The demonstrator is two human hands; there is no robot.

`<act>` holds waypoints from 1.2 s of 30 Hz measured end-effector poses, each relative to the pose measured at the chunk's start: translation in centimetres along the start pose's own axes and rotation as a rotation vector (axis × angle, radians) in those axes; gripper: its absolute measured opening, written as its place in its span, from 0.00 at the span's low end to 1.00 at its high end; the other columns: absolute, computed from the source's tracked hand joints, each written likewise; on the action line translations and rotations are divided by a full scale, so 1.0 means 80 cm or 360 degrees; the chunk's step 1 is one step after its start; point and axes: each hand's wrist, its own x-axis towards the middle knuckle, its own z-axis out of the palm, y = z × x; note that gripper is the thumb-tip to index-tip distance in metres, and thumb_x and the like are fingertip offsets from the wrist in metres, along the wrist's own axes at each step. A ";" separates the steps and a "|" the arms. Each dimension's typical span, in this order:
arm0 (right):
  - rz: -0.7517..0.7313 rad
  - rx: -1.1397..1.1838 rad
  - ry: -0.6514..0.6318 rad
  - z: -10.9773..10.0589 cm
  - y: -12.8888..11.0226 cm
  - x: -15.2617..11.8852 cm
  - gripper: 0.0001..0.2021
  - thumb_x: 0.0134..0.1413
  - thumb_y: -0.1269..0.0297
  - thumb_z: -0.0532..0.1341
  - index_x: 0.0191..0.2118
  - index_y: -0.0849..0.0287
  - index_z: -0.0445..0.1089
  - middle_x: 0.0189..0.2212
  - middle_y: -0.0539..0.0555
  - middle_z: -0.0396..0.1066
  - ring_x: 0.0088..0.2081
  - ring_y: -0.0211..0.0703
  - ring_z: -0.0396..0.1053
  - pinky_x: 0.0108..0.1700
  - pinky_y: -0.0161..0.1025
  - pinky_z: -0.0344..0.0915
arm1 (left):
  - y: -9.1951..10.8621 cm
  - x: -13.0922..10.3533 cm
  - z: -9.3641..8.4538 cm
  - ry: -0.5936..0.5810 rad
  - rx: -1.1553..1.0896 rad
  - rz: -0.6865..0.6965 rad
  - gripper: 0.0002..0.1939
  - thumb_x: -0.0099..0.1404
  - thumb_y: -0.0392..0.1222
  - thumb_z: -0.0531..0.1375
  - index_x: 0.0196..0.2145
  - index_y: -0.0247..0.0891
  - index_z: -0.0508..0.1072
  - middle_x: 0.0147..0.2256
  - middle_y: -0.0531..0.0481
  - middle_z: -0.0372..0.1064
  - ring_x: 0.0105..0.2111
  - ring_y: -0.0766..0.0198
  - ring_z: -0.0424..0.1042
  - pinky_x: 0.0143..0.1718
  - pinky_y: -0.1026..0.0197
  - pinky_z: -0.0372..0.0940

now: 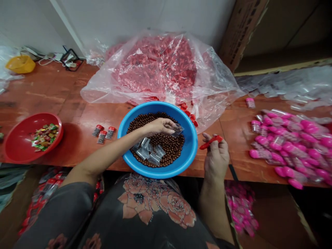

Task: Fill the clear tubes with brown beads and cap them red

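Note:
A blue basin (192,147) at the table's front edge holds many brown balls (169,150). Several clear containers (155,158) lie on the balls. Over the basin, my left hand (160,126) is closed on a clear container (177,130), its open end unclear. Right of the basin, my right hand (217,154) pinches a red cap (211,142) between thumb and fingers. Loose red caps (192,117) lie behind the basin, by a large clear bag (155,65) full of red pieces. Three small red-capped containers (102,136) lie to the basin's left.
A red bowl (15,138) with wrapped sweets (46,136) sits at the left, and a yellow basket (20,64) behind it. Pink-capped containers (293,141) are heaped at the right. Boxes of capped containers stand below the table edge.

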 end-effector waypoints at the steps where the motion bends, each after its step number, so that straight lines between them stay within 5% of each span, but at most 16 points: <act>1: -0.0020 -0.0003 -0.0040 0.004 -0.005 -0.002 0.15 0.55 0.54 0.65 0.43 0.57 0.68 0.42 0.54 0.79 0.38 0.37 0.75 0.40 0.36 0.68 | 0.004 -0.015 0.001 -0.0039 -0.0043 0.0053 0.12 0.52 0.28 0.68 0.36 0.33 0.74 0.35 0.48 0.75 0.36 0.67 0.73 0.47 0.57 0.66; 6: 0.0019 0.0210 -0.0180 0.037 -0.035 -0.007 0.14 0.51 0.60 0.68 0.42 0.55 0.66 0.38 0.51 0.79 0.35 0.39 0.77 0.35 0.36 0.71 | 0.010 -0.083 0.006 0.0088 -0.0196 0.0260 0.18 0.49 0.33 0.71 0.40 0.34 0.76 0.38 0.47 0.75 0.40 0.64 0.73 0.46 0.59 0.66; 11: 0.0160 0.0435 -0.0285 0.072 -0.048 -0.010 0.17 0.46 0.67 0.70 0.42 0.53 0.68 0.35 0.46 0.78 0.33 0.34 0.76 0.38 0.33 0.74 | -0.004 -0.118 0.008 0.0172 -0.0379 0.0299 0.25 0.52 0.37 0.71 0.49 0.35 0.76 0.46 0.42 0.74 0.42 0.60 0.74 0.46 0.56 0.69; 15: 0.0245 0.0361 -0.0456 0.093 -0.044 -0.019 0.14 0.48 0.67 0.70 0.42 0.53 0.70 0.39 0.46 0.78 0.36 0.33 0.77 0.41 0.32 0.75 | -0.014 -0.128 0.002 0.0333 -0.0405 0.0320 0.23 0.52 0.37 0.69 0.48 0.34 0.76 0.48 0.41 0.74 0.43 0.59 0.73 0.46 0.55 0.70; 22: 0.0406 0.0313 -0.0621 0.118 -0.039 -0.040 0.09 0.53 0.62 0.68 0.41 0.53 0.72 0.44 0.49 0.78 0.39 0.37 0.78 0.45 0.37 0.77 | -0.025 -0.134 0.003 0.0286 -0.0293 0.0381 0.22 0.56 0.41 0.68 0.49 0.35 0.76 0.50 0.41 0.74 0.47 0.58 0.73 0.49 0.55 0.68; 27: 0.0387 0.0260 -0.0806 0.118 -0.040 -0.046 0.12 0.53 0.66 0.68 0.44 0.50 0.73 0.50 0.49 0.76 0.50 0.40 0.75 0.54 0.40 0.73 | -0.029 -0.139 0.008 0.0330 -0.0036 0.0448 0.21 0.59 0.44 0.67 0.49 0.35 0.77 0.51 0.41 0.74 0.49 0.57 0.73 0.52 0.54 0.66; 36: 0.0195 -0.0011 -0.0977 0.113 -0.028 -0.056 0.15 0.63 0.57 0.60 0.54 0.44 0.71 0.54 0.49 0.74 0.55 0.45 0.73 0.62 0.53 0.66 | -0.026 -0.147 0.019 0.0329 0.0095 0.0432 0.20 0.60 0.45 0.66 0.48 0.34 0.78 0.47 0.42 0.77 0.47 0.57 0.75 0.54 0.53 0.65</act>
